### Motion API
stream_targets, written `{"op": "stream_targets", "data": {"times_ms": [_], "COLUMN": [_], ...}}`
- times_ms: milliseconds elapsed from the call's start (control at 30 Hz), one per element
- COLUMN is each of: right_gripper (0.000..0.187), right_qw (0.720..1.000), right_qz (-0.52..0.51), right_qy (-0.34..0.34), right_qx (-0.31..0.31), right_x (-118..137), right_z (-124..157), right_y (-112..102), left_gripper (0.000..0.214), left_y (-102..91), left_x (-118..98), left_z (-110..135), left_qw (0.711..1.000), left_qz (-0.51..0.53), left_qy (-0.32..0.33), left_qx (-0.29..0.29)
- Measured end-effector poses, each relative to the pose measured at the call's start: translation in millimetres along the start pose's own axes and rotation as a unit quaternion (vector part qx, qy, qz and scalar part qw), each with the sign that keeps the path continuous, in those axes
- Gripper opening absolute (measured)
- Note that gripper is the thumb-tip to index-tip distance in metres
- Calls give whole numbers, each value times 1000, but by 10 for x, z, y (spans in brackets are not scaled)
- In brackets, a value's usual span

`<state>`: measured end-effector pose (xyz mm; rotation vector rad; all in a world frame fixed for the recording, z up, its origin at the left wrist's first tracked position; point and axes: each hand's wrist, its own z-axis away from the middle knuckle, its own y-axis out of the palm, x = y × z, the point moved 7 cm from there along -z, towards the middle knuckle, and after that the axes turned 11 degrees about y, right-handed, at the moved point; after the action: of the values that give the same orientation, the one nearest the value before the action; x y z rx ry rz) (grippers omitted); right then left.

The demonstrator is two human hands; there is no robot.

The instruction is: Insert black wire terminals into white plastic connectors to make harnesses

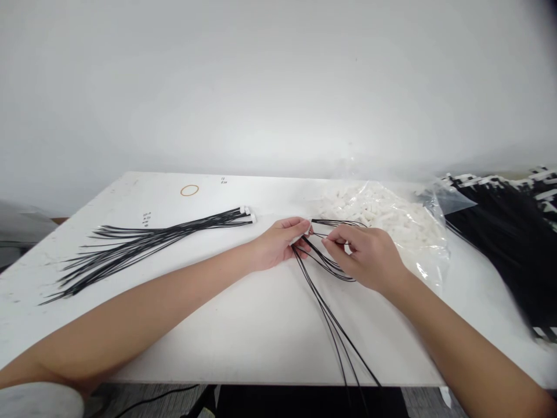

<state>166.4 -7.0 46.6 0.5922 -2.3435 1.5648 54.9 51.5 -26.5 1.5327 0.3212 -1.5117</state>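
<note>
Two hands on one small set of black wires [331, 316], dead centre of the worktop [243, 348].

- Left hand [278, 244]: thumb and fingertips pinched on a white connector [307, 230] at the top end of the wires.
- Right hand [369, 255]: thumb and forefinger closed on a wire just beside that connector, other fingers curled. Can't tell whether the wire end is seated in the connector.
- Wire set: long axis runs from the hands at 12 o'clock down to about 5 o'clock. Connector end points away from the person, and the free ends hang over the near edge of the worktop. A few strands loop loosely between the hands.

Progress, as a judgement:
- One finished bundle [152, 241] lies at 10 o'clock. Its white ends point to 3 o'clock and its tails fan out to 8 o'clock.
- A clear bag of white housings [391, 217] sits at 1 o'clock, looking mostly full.
- A big heap of black wire stock [509, 244] sits at 3 o'clock.
- So it looks like an early stage, with most of the stock untouched.

A rubber band [190, 190] lies loose at 11 o'clock, well apart from the hands.
</note>
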Motion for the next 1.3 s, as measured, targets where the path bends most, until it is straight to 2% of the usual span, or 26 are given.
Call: {"op": "stream_targets", "data": {"times_ms": [400, 800, 1300], "right_gripper": [12, 22, 17], "right_qw": [1000, 995, 996], "right_qz": [-1, 23, 73], "right_qy": [6, 71, -29], "right_qx": [12, 68, -47], "right_x": [-3, -74, 58], "right_z": [10, -14, 24], "right_y": [31, 97, 60], "left_gripper": [25, 25, 22], "left_y": [-3, -19, -12], "left_x": [4, 18, 11], "left_z": [2, -7, 3], "left_qw": [1000, 1000, 1000], "left_qz": [2, 9, 10], "left_qy": [2, 8, 10], "left_qx": [8, 14, 8]}}
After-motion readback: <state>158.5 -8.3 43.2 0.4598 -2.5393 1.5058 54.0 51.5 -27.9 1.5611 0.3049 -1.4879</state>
